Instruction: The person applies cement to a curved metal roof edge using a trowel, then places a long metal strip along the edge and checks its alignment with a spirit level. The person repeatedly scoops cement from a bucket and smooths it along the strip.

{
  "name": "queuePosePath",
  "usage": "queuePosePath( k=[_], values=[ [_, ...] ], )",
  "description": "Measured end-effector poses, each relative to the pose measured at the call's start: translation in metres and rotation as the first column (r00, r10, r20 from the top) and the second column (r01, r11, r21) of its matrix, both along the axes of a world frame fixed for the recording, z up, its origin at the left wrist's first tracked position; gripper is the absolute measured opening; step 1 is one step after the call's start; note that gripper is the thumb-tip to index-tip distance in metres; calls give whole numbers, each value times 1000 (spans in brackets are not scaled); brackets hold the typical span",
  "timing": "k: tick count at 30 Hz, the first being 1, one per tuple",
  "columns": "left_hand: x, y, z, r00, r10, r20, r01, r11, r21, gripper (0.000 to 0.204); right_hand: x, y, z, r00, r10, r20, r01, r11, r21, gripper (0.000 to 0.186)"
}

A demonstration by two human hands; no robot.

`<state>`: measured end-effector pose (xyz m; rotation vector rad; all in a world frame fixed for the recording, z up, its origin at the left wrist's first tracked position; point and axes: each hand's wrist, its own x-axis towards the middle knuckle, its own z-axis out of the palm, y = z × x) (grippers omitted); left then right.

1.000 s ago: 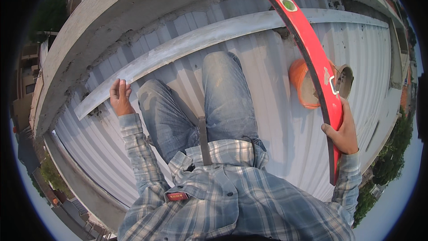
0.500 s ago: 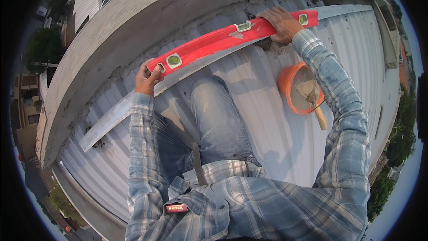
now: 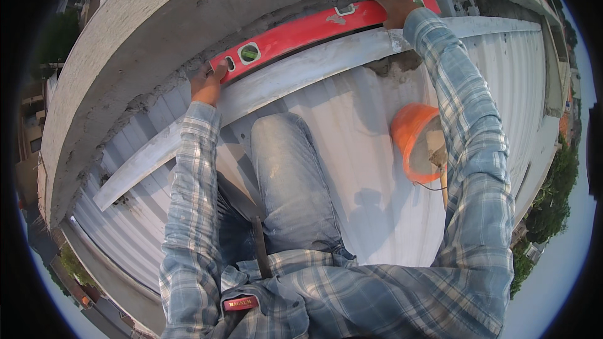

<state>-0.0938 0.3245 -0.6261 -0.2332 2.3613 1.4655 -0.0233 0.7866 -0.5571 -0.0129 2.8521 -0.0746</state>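
Note:
A long red spirit level (image 3: 295,39) with several vials is held out in front of me by both hands. My left hand (image 3: 207,83) is closed around its left end, thumb on the face. Near its right end, my right hand (image 3: 394,9) grips it from above, its fingers partly hidden. Beyond the level rises a rough grey cement wall (image 3: 188,31). On the near side, a long pale metal straightedge (image 3: 276,86) lies across the corrugated sheet roof (image 3: 333,110), roughly alongside the level.
An orange bucket (image 3: 408,119) with grey mortar and a trowel (image 3: 444,189) stands right of my knee, partly behind my right forearm. A mortar-edged gap (image 3: 402,63) shows beside the straightedge. My bent leg (image 3: 292,182) is close below. A red packet (image 3: 240,303) sits in my shirt pocket.
Both hands have shifted the level away from me toward the wall. More of the straightedge now shows on its near side. The view has moved slightly.

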Motion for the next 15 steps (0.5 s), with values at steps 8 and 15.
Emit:
queuePosePath(
  k=[8, 15],
  values=[
    [-20, 13, 3, 978, -128, 163, 152, 978, -146, 71, -7, 20, -8, 993, 31, 118, -32, 999, 7, 81],
    [-28, 18, 5, 907, -320, 272, 356, 930, -91, 67, -4, 26, -5, 986, 26, 167, -34, 999, 42, 85]
  ],
)
